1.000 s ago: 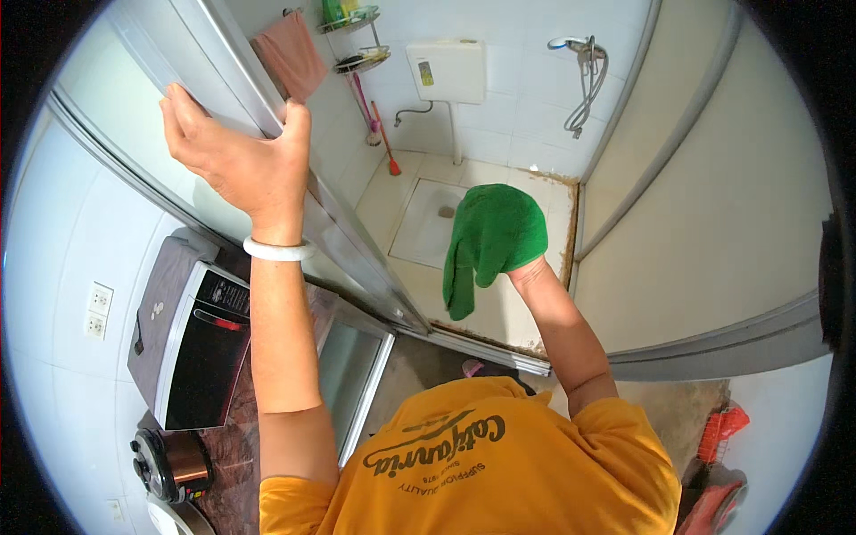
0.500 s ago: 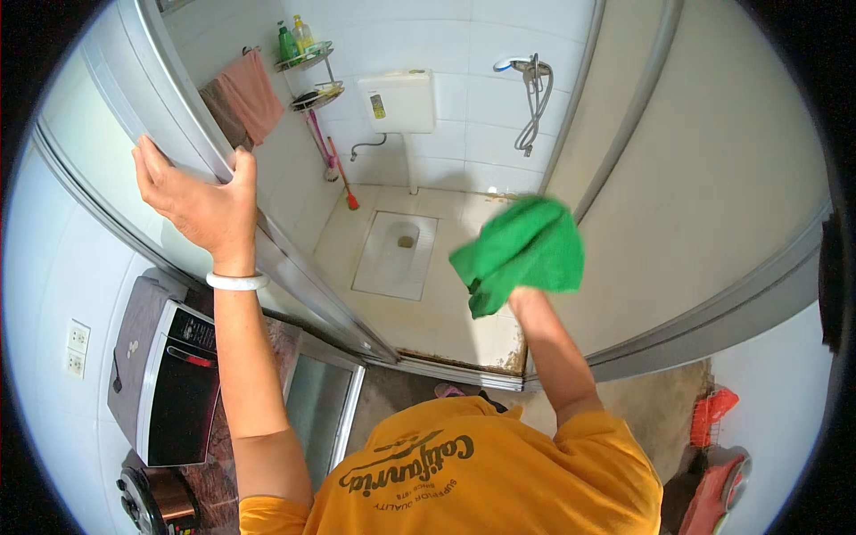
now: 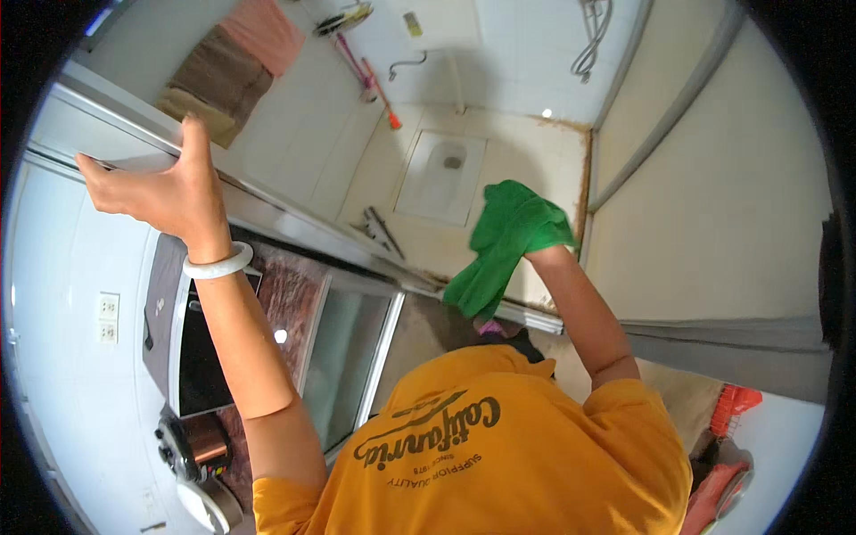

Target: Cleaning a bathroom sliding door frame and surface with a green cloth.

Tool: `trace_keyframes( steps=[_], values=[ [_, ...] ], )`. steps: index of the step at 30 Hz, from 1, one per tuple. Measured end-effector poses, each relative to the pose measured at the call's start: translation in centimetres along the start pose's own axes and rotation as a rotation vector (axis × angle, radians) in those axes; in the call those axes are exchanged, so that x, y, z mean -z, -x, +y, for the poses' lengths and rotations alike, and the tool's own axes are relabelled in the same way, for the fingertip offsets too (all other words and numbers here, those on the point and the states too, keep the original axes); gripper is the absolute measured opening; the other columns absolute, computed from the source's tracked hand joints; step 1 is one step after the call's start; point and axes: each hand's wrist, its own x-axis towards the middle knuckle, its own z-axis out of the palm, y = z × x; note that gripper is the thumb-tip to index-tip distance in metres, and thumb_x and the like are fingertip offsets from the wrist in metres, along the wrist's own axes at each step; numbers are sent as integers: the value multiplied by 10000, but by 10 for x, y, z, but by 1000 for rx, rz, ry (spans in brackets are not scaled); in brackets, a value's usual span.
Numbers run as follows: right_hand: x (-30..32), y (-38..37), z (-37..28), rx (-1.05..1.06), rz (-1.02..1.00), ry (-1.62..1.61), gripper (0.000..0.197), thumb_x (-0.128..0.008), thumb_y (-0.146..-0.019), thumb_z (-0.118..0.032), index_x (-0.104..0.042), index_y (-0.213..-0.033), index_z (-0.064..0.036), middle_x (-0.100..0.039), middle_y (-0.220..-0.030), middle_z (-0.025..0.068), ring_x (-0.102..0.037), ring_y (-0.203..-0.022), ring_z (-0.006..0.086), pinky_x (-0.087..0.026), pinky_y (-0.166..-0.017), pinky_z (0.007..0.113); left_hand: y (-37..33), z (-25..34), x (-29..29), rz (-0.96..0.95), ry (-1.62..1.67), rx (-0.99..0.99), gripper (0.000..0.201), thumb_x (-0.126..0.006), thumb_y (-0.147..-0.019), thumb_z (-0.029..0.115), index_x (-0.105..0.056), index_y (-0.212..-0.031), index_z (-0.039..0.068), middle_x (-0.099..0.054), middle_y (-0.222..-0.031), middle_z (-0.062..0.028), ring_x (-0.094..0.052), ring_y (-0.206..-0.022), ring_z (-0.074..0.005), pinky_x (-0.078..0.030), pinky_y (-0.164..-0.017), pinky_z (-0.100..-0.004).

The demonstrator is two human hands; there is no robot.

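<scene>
My left hand (image 3: 169, 194), a white bangle (image 3: 219, 261) at its wrist, grips the edge of the shower room's framed door (image 3: 120, 119), thumb on one side and fingers on the other. My right hand (image 3: 546, 256) holds a green cloth (image 3: 508, 234), which drapes over it and hides most of the fingers. One end of the cloth hangs toward the door sill. Beyond the cloth, a white squat toilet (image 3: 440, 178) is set in the pale tiled floor.
Towels (image 3: 223, 76) hang on the left wall near a red-headed brush (image 3: 393, 118). A shower hose (image 3: 588, 45) hangs at the back right. Outside stand a microwave (image 3: 207, 357) and a rice cooker (image 3: 201, 446) at left, and a red basket (image 3: 733, 410) at right.
My view has tilted down and shifted left. The green cloth has swung from a spread shape to a longer hanging one, lower toward the sill. My left hand stays on the door.
</scene>
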Motion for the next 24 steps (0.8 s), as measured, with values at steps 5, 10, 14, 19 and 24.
trace_keyframes(
  steps=[5, 10, 14, 19, 24],
  values=[
    [19, -9, 37, -186, -64, 514, 292, -607, -935, -225, -648, -1180, -73, -687, -1032, 75, -659, -880, 216, -549, -742, 383, 1, -10, -7, 17, -80, -34, 1057, -911, -671, 238, -262, -1403, -161, -359, -1353, -311, -352, -1298, -395, -277, -1137, -542],
    [32, -17, 67, -374, -193, 1176, 273, -632, -888, -222, -678, -1114, -75, -691, -1007, 74, -661, -886, 226, -544, -726, 399, -5, -1, 6, -15, 8, -90, 776, -826, -726, -46, -346, -1334, -86, -489, -1250, -204, -573, -1094, -277, -571, -937, -428],
    [44, -22, 81, -520, -288, 1728, 259, -652, -850, -220, -702, -1061, -78, -694, -987, 74, -662, -891, 234, -539, -713, 411, -4, -2, 4, -125, 346, 74, 695, -757, -777, -61, -315, -1314, -47, -483, -1223, -227, -604, -1063, -288, -588, -957, -431],
    [49, -34, 93, -693, -496, 2435, 241, -677, -803, -216, -732, -994, -80, -698, -963, 74, -664, -898, 244, -533, -696, 426, -4, 1, 5, -142, 233, 92, 758, -768, -761, -65, -288, -1346, -39, -476, -1228, -210, -597, -1015, -259, -611, -875, -422],
    [44, -40, 141, -518, -497, 2546, 161, -675, -776, -270, -757, -840, -147, -697, -845, 99, -669, -836, 258, -477, -684, 435, -1, 0, 6, -91, 314, 106, 685, -749, -751, -63, -362, -1314, -27, -521, -1227, -207, -601, -1062, -277, -594, -924, -456]
  ],
)
